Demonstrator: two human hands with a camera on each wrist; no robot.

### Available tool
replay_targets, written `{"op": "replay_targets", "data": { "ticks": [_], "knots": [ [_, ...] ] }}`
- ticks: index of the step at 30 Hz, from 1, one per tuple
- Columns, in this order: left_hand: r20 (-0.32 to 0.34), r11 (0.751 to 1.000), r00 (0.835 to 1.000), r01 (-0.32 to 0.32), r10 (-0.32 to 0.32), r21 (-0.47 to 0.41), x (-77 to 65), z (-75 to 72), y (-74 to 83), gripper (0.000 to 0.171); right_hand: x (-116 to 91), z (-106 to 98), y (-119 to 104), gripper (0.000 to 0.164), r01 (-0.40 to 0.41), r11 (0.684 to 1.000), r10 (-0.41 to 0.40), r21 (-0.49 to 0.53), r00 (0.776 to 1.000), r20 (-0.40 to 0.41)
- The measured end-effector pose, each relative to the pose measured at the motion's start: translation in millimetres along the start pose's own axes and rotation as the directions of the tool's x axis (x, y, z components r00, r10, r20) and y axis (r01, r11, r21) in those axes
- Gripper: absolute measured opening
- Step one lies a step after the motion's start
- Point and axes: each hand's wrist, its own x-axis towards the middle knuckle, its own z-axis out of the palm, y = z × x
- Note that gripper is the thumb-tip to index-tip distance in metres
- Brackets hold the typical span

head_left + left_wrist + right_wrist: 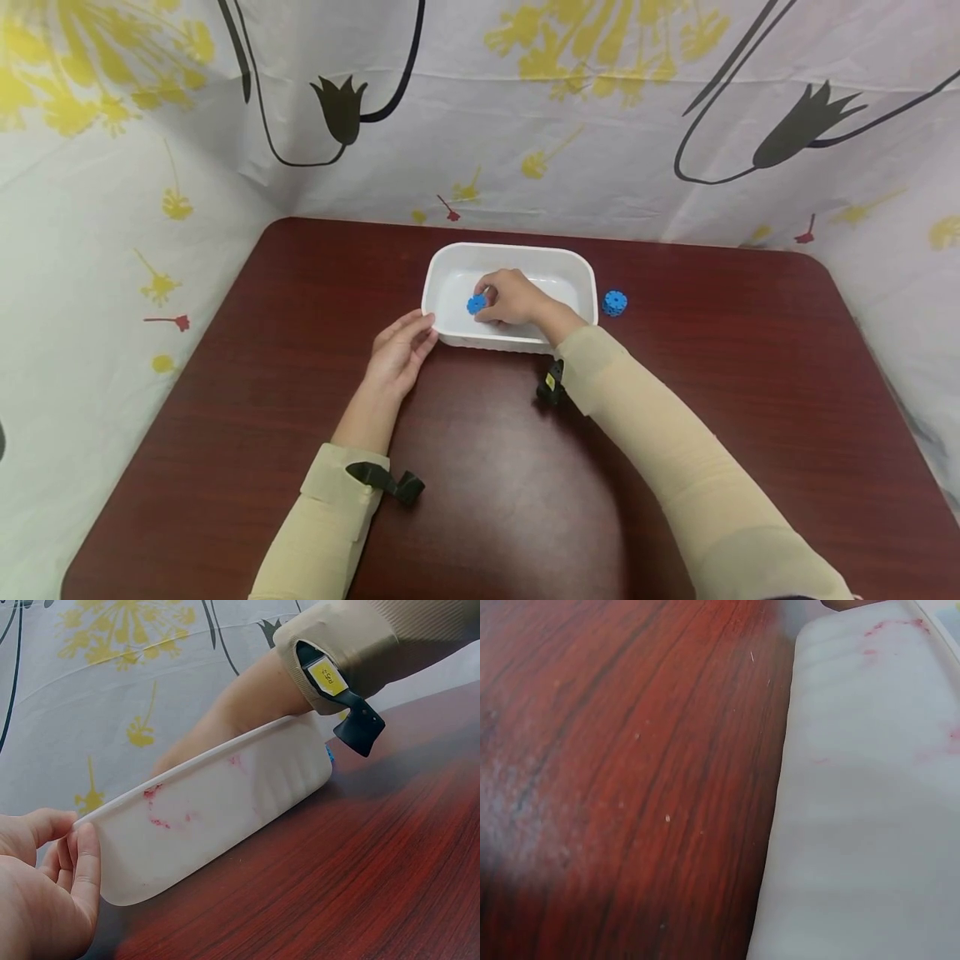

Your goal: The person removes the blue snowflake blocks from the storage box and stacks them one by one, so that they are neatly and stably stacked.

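Note:
Inside a white plastic container [517, 340], my right hand [513, 297] pinches a blue notched interlocking disc [476, 304] between thumb and fingers, near the left part of the floor. My left hand [399, 354] grips the container's near left corner; in the left wrist view the thumb and fingers of that hand [56, 877] meet at the rim. A small stack of blue notched discs [615, 302] stands on the table just right of the container. The right wrist view shows the container's outer wall [870, 810], and the held disc is out of sight there.
The dark red wooden table [495, 483] reaches out on all sides of the container. Behind it hangs a white cloth [450, 125] with yellow and dark flower prints. Black straps with small devices [551, 383] sit on both sleeves.

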Motion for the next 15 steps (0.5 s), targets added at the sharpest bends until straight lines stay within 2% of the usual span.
{"op": "replay_targets", "data": {
  "ticks": [7, 15],
  "knots": [
    [0.002, 1.000, 1.000, 0.002, -0.002, -0.005, 0.6, 0.1, -1.4, 0.013, -4.3, -4.7, 5.5, 0.040, 0.051, 0.998, -0.053, -0.023, 0.995, -0.085],
    [0.013, 1.000, 1.000, -0.004, 0.004, -0.010, 0.9, -0.8, -0.9, 0.016, -10.0, -13.3, 12.4, 0.039, 0.083, 0.996, -0.079, 0.013, 0.982, -0.169]
  ]
}}
